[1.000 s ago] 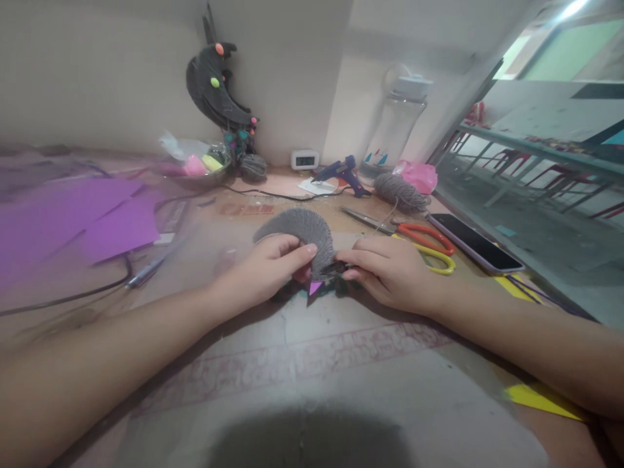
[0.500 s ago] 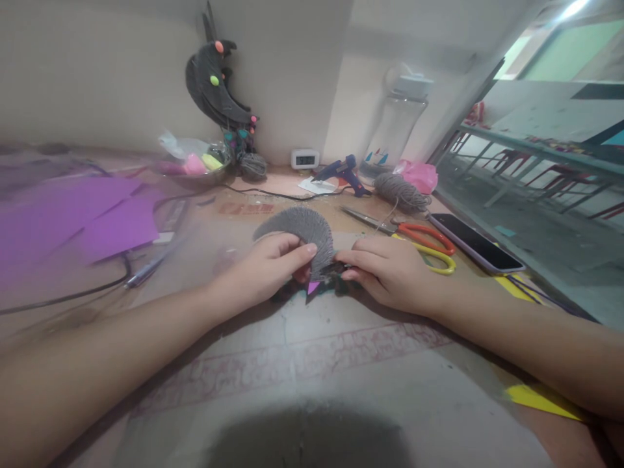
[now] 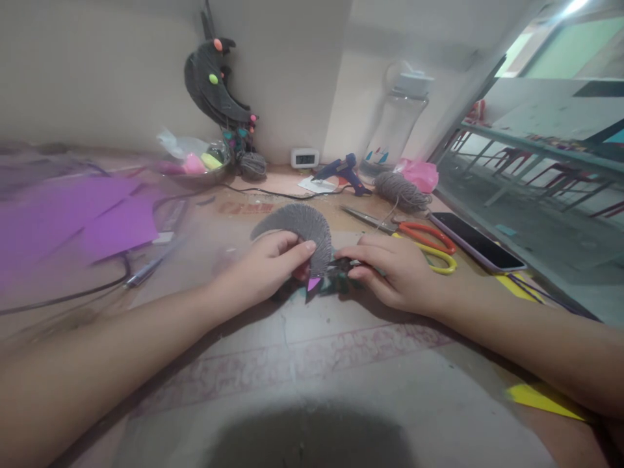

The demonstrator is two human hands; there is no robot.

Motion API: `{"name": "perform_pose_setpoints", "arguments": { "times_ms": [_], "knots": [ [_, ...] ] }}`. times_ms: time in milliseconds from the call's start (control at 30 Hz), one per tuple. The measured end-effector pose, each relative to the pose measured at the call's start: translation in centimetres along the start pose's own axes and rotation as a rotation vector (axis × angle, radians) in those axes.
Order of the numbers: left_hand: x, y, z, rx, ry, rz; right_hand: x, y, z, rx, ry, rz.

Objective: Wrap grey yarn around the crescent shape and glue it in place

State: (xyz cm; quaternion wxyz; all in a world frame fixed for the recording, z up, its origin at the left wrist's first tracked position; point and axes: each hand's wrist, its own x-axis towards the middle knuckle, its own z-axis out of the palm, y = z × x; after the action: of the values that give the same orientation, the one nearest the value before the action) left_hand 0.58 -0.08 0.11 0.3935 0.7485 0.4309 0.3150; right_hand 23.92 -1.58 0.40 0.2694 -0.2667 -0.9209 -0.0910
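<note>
A grey yarn-wrapped crescent [image 3: 298, 224] stands on edge at the middle of the table. My left hand [image 3: 266, 268] is closed on its lower right part, thumb pressed on the grey yarn. My right hand [image 3: 390, 268] is closed in a pinch at the crescent's dark lower tip [image 3: 341, 265], where small pink and teal bits show. A strand of grey yarn runs back from there to a yarn ball [image 3: 400, 190] behind my right hand.
Orange and yellow scissors [image 3: 423, 242] and a phone [image 3: 475, 240] lie right of my hands. A blue glue gun [image 3: 341, 170], a small clock [image 3: 304, 157], a water bottle [image 3: 396, 123], a dark moon ornament [image 3: 212, 84], a bowl [image 3: 197, 166], purple sheets [image 3: 88, 221] and yellow scraps [image 3: 543, 398].
My right hand has shifted slightly left and down at the crescent's tip. The left hand keeps its hold almost unmoved.
</note>
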Motion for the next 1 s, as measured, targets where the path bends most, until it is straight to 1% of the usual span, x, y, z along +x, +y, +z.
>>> {"name": "perform_pose_setpoints", "arguments": {
  "times_ms": [200,367,633,933,1000],
  "knots": [
    [-0.11,0.10,-0.02,0.012,0.014,0.020,0.08,-0.01,0.16,-0.024,0.008,-0.054],
    [-0.07,0.20,-0.02,0.062,0.004,0.027,0.17,-0.06,0.28,-0.046,-0.010,-0.051],
    [-0.08,0.11,0.03,-0.002,-0.014,-0.008,0.21,-0.02,0.29,-0.141,-0.025,-0.075],
    [-0.12,0.32,0.08,-0.002,-0.017,-0.002,0.18,-0.06,0.27,-0.113,-0.012,-0.074],
    [-0.08,0.25,0.06,-0.002,-0.008,-0.006,0.13,-0.13,0.14,-0.042,0.000,-0.021]
  ]
}}
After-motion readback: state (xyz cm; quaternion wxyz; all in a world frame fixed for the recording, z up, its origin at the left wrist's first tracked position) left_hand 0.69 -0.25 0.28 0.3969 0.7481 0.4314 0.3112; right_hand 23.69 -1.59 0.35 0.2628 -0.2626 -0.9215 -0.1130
